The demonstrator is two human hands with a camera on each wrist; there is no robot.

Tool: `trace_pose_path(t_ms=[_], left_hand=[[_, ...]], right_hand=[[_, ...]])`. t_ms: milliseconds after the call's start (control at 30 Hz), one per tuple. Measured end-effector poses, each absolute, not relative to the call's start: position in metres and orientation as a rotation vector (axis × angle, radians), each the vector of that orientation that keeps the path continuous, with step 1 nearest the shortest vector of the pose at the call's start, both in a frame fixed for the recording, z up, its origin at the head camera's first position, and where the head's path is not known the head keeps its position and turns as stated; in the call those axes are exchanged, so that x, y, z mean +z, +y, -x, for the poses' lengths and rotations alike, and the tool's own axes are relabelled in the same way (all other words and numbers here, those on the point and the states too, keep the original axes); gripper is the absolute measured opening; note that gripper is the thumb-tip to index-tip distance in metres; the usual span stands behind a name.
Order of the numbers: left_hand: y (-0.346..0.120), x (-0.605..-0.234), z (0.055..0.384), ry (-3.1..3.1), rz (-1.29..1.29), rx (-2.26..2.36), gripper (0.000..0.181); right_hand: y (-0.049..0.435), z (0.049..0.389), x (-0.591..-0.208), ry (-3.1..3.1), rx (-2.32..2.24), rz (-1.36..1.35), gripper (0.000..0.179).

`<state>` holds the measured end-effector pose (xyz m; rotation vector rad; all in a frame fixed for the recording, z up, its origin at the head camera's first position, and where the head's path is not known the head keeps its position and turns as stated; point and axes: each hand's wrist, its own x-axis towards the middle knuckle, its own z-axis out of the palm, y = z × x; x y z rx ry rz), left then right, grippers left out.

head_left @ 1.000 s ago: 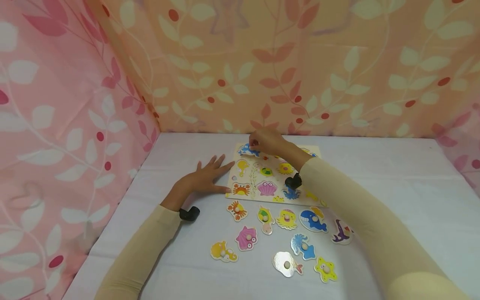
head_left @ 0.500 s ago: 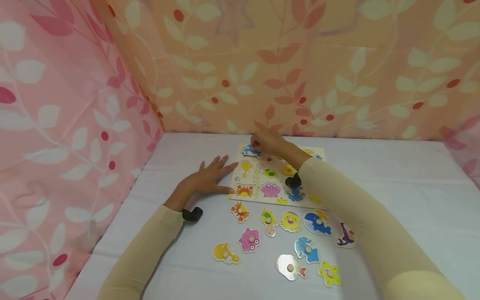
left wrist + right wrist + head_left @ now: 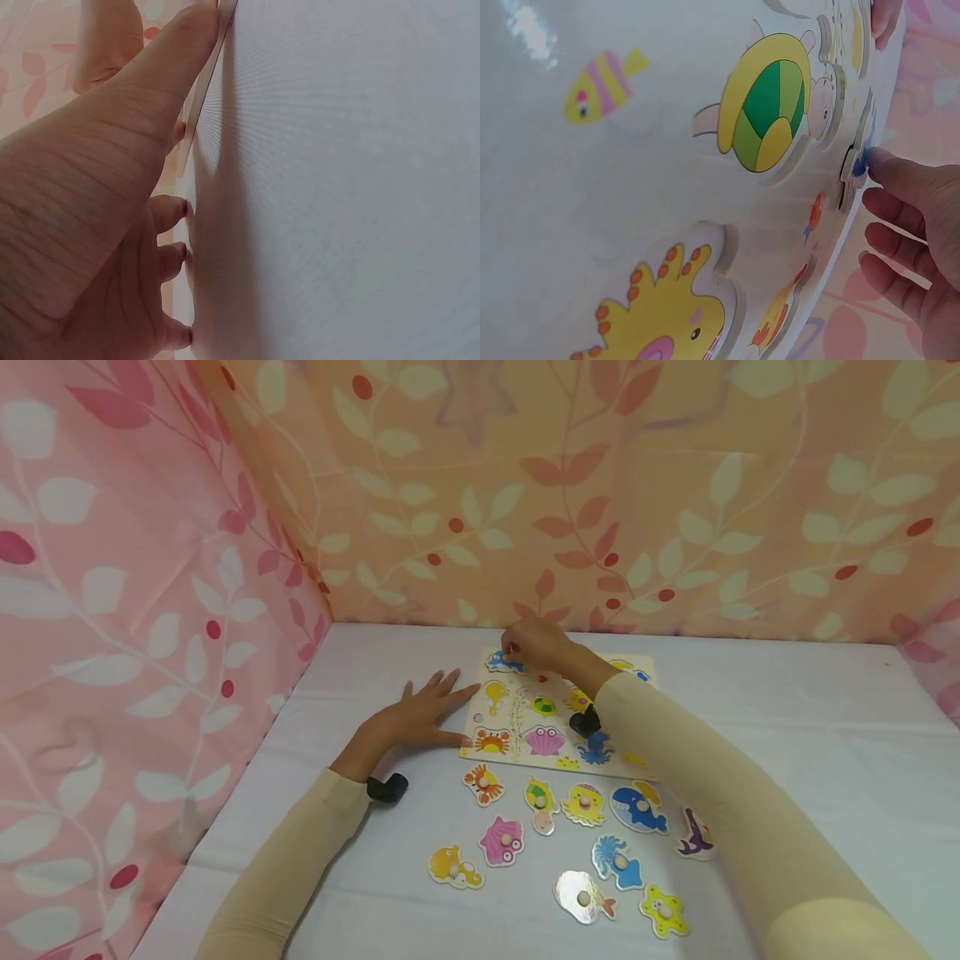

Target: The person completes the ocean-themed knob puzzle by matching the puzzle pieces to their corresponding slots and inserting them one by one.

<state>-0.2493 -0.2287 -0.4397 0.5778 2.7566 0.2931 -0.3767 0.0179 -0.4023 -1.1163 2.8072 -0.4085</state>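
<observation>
My right hand [image 3: 538,643] reaches over the far left corner of the wooden puzzle board [image 3: 517,756]. Its thumb and finger pinch a blue sea-animal puzzle piece [image 3: 502,663], whose knob is hidden by the fingers. In the right wrist view, that blue piece [image 3: 860,163] lies close on the board's surface under the thumb tip, other fingers loosely bent. My left hand [image 3: 416,714] lies on the cloth with fingers spread. Its thumb and index fingertips are right at the board's left edge; the left wrist view shows the thumb [image 3: 161,64] along that edge.
Several knobbed pieces lie on the white cloth [image 3: 360,902] before the board: a crab [image 3: 482,795], pink shell [image 3: 495,843], seahorse [image 3: 444,862], octopus [image 3: 583,817], whale [image 3: 626,810], starfish [image 3: 658,922] and others. A patterned curtain [image 3: 420,468] hangs behind. The right sleeve covers the board's right side.
The head view has shifted slightly, moving everything a little to the right in it. Both hands keep their places at the board, the right one still pinching the blue piece.
</observation>
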Motion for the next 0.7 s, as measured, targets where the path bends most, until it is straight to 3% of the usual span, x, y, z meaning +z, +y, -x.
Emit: trace_pose_path(t_ms=[700], left_hand=[[-0.2258,-0.4363,0.2469,2.762,-0.574,0.281,0.102]], right_hand=[[0.0153,0.3754,-0.4063,2.823,-0.417,1.096,0.015]])
